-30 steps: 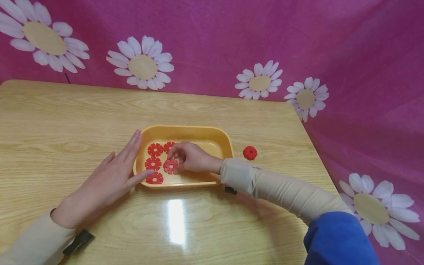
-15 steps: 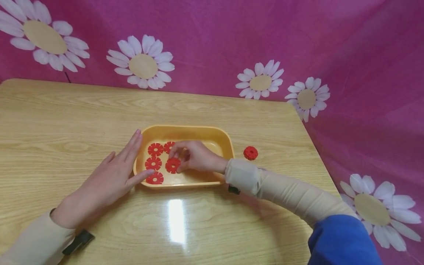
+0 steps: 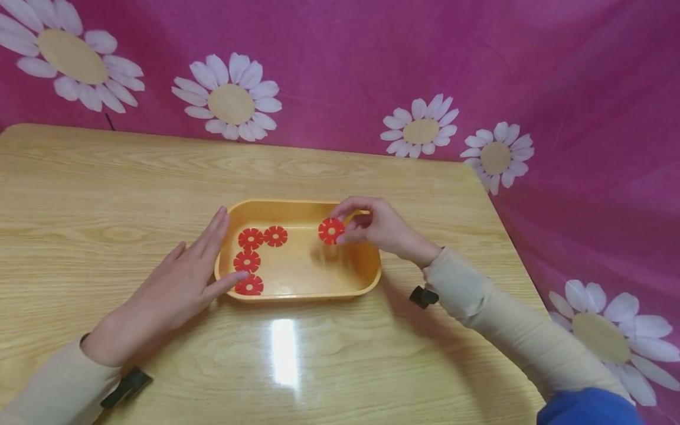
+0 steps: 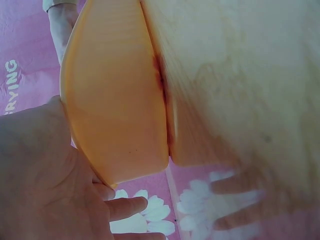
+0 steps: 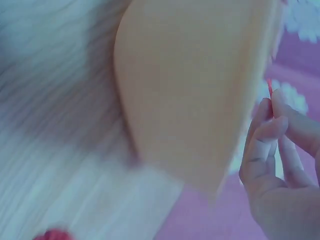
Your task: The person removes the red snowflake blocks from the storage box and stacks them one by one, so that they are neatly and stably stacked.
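Note:
A yellow-orange plastic tray [image 3: 297, 295] stands on the table. My left hand [image 3: 175, 283] lies against its left end with fingers straight and the thumb over the rim, its tip by the nearest red disc. In the left wrist view the same hand [image 4: 55, 175] touches the tray's outer wall [image 4: 117, 100]. My right hand [image 3: 385, 230] pinches a red notched plastic disc [image 3: 330, 231] between thumb and fingers above the tray's right part. Its thin edge shows in the right wrist view, where the disc [image 5: 270, 89] stands up from the fingertips of the right hand [image 5: 280, 160].
Several like red discs [image 3: 247, 260] lie flat in the tray's left part. Another red piece [image 5: 52, 235] sits on the table at the bottom of the right wrist view. A purple cloth with white daisies [image 3: 324, 65] hangs behind the wooden table [image 3: 133, 171].
My right hand has lifted the disc from among the others and carried it right across the tray. The left hand stays put. The pile right of the tray has become hidden behind the right hand.

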Motion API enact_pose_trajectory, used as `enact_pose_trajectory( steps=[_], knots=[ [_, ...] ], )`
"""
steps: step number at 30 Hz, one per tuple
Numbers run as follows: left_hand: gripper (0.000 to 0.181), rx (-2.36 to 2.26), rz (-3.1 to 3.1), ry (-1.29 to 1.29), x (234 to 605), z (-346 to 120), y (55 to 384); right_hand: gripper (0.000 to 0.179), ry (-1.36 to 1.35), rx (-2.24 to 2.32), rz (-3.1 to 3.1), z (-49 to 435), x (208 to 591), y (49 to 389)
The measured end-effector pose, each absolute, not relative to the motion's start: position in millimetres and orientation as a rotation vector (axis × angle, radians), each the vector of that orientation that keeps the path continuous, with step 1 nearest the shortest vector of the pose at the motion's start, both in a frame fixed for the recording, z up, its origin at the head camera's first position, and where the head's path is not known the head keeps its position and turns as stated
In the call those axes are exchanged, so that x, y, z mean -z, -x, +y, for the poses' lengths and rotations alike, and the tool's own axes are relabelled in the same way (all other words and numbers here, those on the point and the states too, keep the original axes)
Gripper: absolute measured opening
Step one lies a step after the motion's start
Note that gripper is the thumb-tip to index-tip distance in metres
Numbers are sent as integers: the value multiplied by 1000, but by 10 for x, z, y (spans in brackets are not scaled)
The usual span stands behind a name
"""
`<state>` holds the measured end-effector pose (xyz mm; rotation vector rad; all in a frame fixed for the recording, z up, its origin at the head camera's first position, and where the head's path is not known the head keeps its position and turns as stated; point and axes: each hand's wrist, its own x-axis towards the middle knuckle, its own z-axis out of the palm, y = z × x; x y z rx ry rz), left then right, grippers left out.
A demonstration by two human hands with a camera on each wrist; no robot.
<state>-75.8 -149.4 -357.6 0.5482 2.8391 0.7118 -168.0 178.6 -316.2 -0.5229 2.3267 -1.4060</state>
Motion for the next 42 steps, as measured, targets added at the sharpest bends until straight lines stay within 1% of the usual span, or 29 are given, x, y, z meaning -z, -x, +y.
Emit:
enact_pose_trajectory(
  steps=[3, 7, 12, 18, 23, 29, 37, 42],
  knots=[
    [99, -722, 2842, -548, 3570, -1497, 744, 39, 389, 1435, 2373, 2038, 3096, 1697],
    [101, -729, 2837, -546, 3566, -1494, 751, 39, 251, 1429, 2429, 2374, 3105, 1721],
    [101, -728, 2837, -545, 3567, -1492, 745, 40, 119, 1348, 2493, 2727, 3233, 1730],
    [100, -737, 2836, -551, 3572, -1489, 741, 42, -12, 1282, 2501, 2991, 3418, 1711],
    [99, -742, 2833, -550, 3575, -1485, 739, 41, -32, 1289, 2496, 3106, 3516, 1677],
    [99, -739, 2848, -564, 3575, -1483, 744, 42, -45, 1224, 2536, 3141, 3547, 1641],
    [98, -755, 2843, -572, 3568, -1486, 739, 43, -1, 1189, 2594, 3155, 3488, 1607],
    [100, -737, 2847, -558, 3572, -1487, 747, 44, 59, 1222, 2613, 3054, 3402, 1617]
  ],
)
